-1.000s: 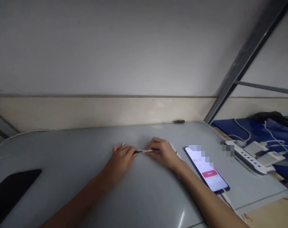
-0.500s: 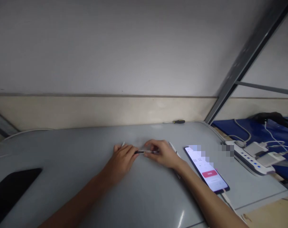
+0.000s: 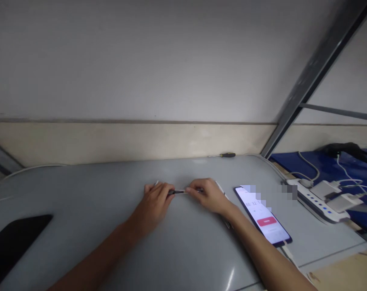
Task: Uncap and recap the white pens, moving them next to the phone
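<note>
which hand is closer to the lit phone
The right hand; the left hand, also gripping the slim pen-like rod, is farther from the smartphone.

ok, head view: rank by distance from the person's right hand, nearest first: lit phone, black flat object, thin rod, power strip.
From the right hand:
1. thin rod: in its grasp, spanning to the left hand
2. lit phone: to the right
3. power strip: farther right, past the phone
4. black flat object: far left, at the picture's edge

Looks forward and down from head height, facing the wall (image 3: 135,64) across a grey tabletop (image 3: 177,246), near enough to frame left hand (image 3: 155,202) and right hand (image 3: 210,197).
</note>
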### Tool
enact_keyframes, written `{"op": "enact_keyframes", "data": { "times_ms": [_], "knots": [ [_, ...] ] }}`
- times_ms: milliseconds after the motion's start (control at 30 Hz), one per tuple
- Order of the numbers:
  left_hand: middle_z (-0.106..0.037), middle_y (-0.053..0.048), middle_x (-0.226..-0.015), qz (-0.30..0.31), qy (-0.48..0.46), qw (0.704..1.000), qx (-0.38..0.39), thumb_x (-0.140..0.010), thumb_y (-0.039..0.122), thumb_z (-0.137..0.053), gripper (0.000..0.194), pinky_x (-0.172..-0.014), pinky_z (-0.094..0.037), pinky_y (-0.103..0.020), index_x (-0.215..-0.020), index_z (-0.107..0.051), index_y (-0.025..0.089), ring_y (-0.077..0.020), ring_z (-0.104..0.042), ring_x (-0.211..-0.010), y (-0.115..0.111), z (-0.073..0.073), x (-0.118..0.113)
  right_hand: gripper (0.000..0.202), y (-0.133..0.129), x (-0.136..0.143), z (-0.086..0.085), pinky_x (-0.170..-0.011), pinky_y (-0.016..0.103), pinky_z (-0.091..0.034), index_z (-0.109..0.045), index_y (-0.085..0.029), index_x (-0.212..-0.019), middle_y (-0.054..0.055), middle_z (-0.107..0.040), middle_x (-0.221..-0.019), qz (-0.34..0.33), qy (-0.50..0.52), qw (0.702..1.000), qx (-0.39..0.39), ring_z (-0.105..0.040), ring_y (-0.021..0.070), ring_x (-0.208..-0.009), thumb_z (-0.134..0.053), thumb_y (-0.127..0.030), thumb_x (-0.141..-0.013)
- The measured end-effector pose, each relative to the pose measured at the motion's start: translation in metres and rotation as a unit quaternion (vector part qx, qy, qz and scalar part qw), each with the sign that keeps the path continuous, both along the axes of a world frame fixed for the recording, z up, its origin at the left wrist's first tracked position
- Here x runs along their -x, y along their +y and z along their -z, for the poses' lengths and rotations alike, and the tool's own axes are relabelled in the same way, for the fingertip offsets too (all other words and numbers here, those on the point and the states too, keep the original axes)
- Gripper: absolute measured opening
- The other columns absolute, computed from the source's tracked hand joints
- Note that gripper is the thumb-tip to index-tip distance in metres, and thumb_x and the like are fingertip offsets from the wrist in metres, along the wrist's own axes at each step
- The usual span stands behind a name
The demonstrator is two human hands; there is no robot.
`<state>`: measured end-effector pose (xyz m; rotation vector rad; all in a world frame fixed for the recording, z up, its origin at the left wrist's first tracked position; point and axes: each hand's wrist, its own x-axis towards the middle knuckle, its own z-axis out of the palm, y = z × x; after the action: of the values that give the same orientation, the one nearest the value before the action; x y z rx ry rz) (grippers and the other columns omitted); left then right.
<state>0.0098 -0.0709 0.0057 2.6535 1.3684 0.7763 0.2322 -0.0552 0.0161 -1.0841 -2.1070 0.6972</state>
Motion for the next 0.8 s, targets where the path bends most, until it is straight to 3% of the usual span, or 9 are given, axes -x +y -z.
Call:
{"op": "enact_keyframes", "data": {
  "times_ms": [167, 300, 433, 567, 700, 800],
  "knots": [
    [-0.067, -0.001, -0.091, 0.005, 0.009, 1.000, -0.004, -0.099, 0.022, -0.038, 0.017, -0.081, -0.031, -0.035, -0.096, -0.054, 0.020, -0.0192, -0.060, -0.088, -0.0011, -0.0030, -0.0001, 0.014, -0.0005, 0.0005, -0.0001, -0.065, 0.023, -0.041, -0.068, -0.018, -0.090, 0.001, -0.068, -0.080, 0.001, 0.025, 1.000, -0.006, -0.059, 0.0133, -0.071, -0.068, -0.030, -0.083],
    [-0.068, -0.002, -0.093, 0.010, 0.010, 1.000, -0.015, -0.099, 0.022, -0.038, 0.017, -0.081, -0.031, -0.034, -0.097, -0.055, 0.020, -0.0187, -0.059, -0.088, -0.0015, -0.0039, -0.0004, 0.022, -0.0003, 0.0005, 0.0005, -0.061, 0.023, -0.039, -0.068, -0.017, -0.079, 0.001, -0.066, -0.072, -0.002, 0.003, 1.000, -0.009, -0.055, 0.0122, -0.065, -0.056, -0.030, -0.092],
    [-0.068, -0.002, -0.089, 0.009, 0.011, 1.000, -0.018, -0.099, 0.022, -0.037, 0.018, -0.079, -0.030, -0.034, -0.094, -0.055, 0.020, -0.0190, -0.059, -0.085, -0.0016, -0.0047, -0.0008, 0.014, -0.0001, 0.0003, 0.0000, -0.063, 0.023, -0.041, -0.067, -0.018, -0.089, 0.001, -0.066, -0.077, -0.005, 0.025, 1.000, -0.002, -0.057, 0.0129, -0.069, -0.067, -0.031, -0.084],
    [-0.068, -0.002, -0.089, 0.013, 0.009, 1.000, -0.019, -0.099, 0.023, -0.037, 0.019, -0.080, -0.031, -0.035, -0.095, -0.056, 0.020, -0.0188, -0.058, -0.085, -0.0020, -0.0056, -0.0009, 0.024, -0.0007, 0.0003, -0.0010, -0.061, 0.023, -0.038, -0.066, -0.017, -0.075, 0.001, -0.064, -0.070, 0.000, -0.006, 1.000, -0.008, -0.053, 0.0116, -0.063, -0.054, -0.030, -0.093],
    [-0.067, -0.002, -0.087, 0.013, 0.010, 1.000, -0.020, -0.099, 0.023, -0.037, 0.020, -0.079, -0.031, -0.034, -0.094, -0.056, 0.020, -0.0187, -0.058, -0.085, -0.0016, -0.0050, -0.0006, 0.014, -0.0009, 0.0005, -0.0006, -0.063, 0.023, -0.040, -0.067, -0.018, -0.088, 0.000, -0.066, -0.076, -0.001, 0.018, 1.000, 0.001, -0.056, 0.0127, -0.068, -0.067, -0.032, -0.084],
    [-0.068, -0.002, -0.088, 0.014, 0.014, 1.000, -0.020, -0.100, 0.024, -0.037, 0.020, -0.080, -0.030, -0.035, -0.095, -0.056, 0.020, -0.0190, -0.058, -0.085, -0.0011, -0.0041, -0.0005, 0.019, -0.0006, 0.0006, 0.0000, -0.060, 0.023, -0.038, -0.066, -0.017, -0.077, 0.000, -0.064, -0.069, 0.001, -0.008, 1.000, 0.002, -0.053, 0.0116, -0.063, -0.059, -0.030, -0.090]
  ]
}}
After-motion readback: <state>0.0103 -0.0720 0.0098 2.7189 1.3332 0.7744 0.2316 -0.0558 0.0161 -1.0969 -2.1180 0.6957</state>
